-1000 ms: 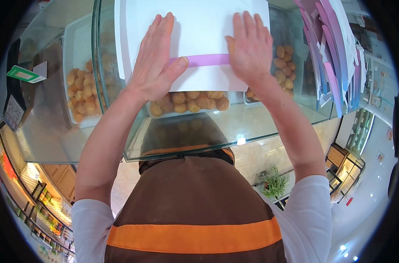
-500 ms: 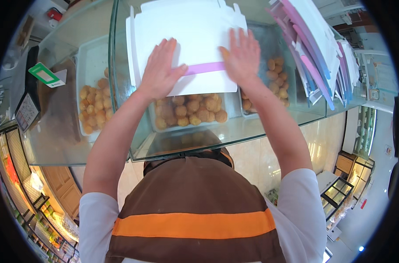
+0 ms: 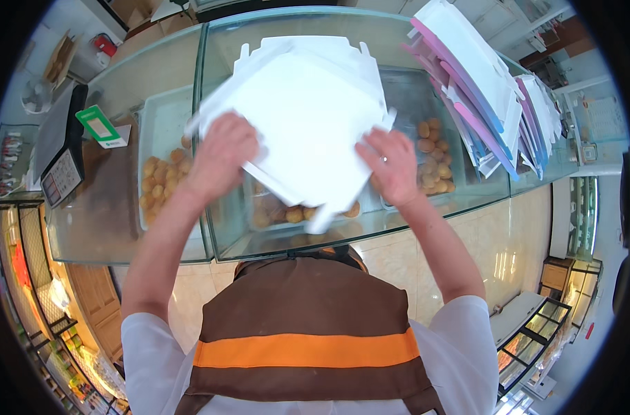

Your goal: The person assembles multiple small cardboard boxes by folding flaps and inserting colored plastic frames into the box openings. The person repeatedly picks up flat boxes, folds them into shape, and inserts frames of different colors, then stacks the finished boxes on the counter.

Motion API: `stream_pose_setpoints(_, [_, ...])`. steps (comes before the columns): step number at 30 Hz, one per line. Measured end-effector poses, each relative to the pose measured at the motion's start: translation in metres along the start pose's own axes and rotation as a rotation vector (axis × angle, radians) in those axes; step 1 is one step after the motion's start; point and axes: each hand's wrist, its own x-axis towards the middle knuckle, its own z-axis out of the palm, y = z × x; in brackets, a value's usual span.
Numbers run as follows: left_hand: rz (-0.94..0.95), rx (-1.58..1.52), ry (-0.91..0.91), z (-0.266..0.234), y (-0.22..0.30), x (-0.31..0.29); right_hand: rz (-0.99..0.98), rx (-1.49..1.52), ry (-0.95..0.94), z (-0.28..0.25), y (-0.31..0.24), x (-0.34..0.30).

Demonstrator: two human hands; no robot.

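Observation:
A flat white cardboard box blank [image 3: 308, 131] with notched, tabbed edges sits turned at an angle above the glass counter, one corner pointing toward me and blurred. More white notched edge shows behind it; whether that is a second sheet I cannot tell. My left hand [image 3: 226, 155] grips the blank's left edge, fingers curled over it. At the right edge, my right hand [image 3: 392, 164], with a ring on one finger, holds on with bent fingers. Beneath the blank, round golden-brown pastries [image 3: 294, 214] show through the glass, partly covered.
Stacked white, pink and blue folded cardboard [image 3: 460, 83] leans on the counter at right. More pastries lie in trays under the glass, left [image 3: 164, 181] and right [image 3: 436, 155]. A green-framed stand [image 3: 102, 126] and a dark scale-like device [image 3: 62, 159] occupy the left.
Both hands have gone from lying flat on the blank to gripping its sides. The blank has turned, its lilac strip is out of sight, and the view has shifted slightly.

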Motion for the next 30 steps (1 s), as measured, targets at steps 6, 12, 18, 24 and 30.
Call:
stream_pose_setpoints(6, [-0.219,-0.212,0.074,0.0,0.028,-0.007,0.101,0.145,-0.075,0.039,-0.078,0.011])
stream_pose_setpoints(12, [-0.256,-0.275,-0.076,0.041,0.083,-0.029,0.13,0.213,-0.191,0.05,-0.075,0.024])
stream_pose_setpoints(18, [-0.561,-0.257,-0.274,0.046,0.069,0.004,0.297,0.289,-0.507,0.067,-0.055,0.075])
stream_pose_setpoints(24, [-0.219,-0.262,0.136,0.07,0.054,-0.003,0.529,0.417,-0.507,0.093,-0.047,0.096])
stream_pose_setpoints(30, [-0.061,-0.098,0.248,0.066,0.049,-0.007,0.676,0.572,-0.588,0.067,-0.048,0.111])
